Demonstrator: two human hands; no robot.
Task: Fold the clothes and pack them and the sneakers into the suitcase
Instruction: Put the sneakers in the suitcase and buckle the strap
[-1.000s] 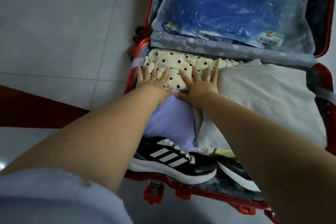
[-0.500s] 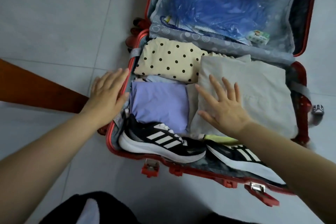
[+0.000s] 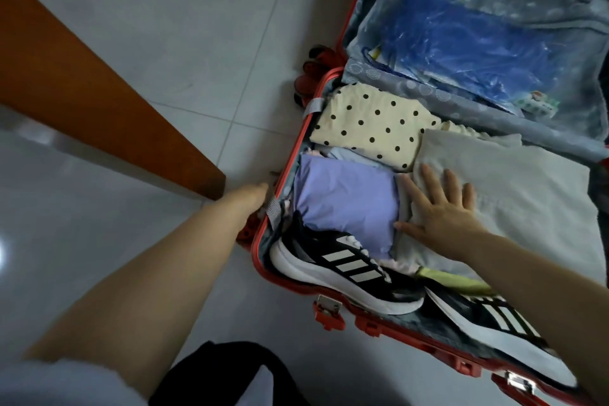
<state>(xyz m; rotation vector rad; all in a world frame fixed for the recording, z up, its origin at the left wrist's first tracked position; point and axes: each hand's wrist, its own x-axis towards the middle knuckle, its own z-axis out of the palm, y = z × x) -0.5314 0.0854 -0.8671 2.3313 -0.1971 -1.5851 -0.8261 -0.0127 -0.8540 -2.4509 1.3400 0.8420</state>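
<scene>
The red suitcase (image 3: 286,175) lies open on the floor. Its near half holds a folded cream polka-dot garment (image 3: 369,125), a folded lavender garment (image 3: 346,198) and a folded grey garment (image 3: 527,194). Two black sneakers with white stripes lie along the front edge, one at the left (image 3: 346,269) and one at the right (image 3: 494,323). My right hand (image 3: 441,208) rests flat with fingers spread on the grey garment's left edge. My left hand (image 3: 253,198) is against the suitcase's outer left side, its fingers hidden by the rim.
The lid's mesh pocket holds a blue plastic bag (image 3: 461,43). A brown wooden panel (image 3: 82,76) runs diagonally at the left over the pale tiled floor (image 3: 197,26). A black item (image 3: 227,372) lies at the bottom edge. Red latches (image 3: 328,305) stick out from the front rim.
Both hands left the polka-dot garment. My left hand moved out to the suitcase's left outer side and lower behind the rim. My right hand shifted onto the grey garment.
</scene>
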